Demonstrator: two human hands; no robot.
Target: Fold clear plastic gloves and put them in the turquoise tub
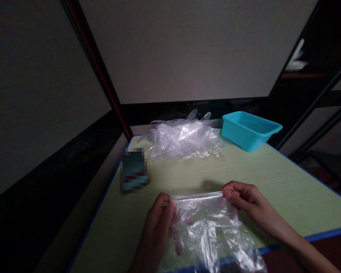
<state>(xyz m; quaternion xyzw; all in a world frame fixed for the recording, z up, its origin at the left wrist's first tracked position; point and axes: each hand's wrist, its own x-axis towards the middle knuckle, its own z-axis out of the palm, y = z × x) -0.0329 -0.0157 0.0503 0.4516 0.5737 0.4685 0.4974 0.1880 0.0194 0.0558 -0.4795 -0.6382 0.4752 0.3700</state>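
Note:
Pinched at its upper left corner by my left hand (pixel 156 222) is a clear, thin plastic glove (pixel 206 223). My right hand (pixel 248 203) pinches the opposite corner, so the top edge is drawn straight between both hands. Its lower part hangs in crinkled strips over the table's front edge. Some fingers of my left hand show through the film. Farther back lies a loose heap of clear plastic gloves (pixel 184 138), with a few finger-shaped tips sticking up.
A turquoise plastic basin (pixel 244 132) stands at the table's back right. On the left side lies a pixelated, dark greenish object (pixel 135 170). The pale table (pixel 272 182) has blue edging and meets wall panels behind and to the left.

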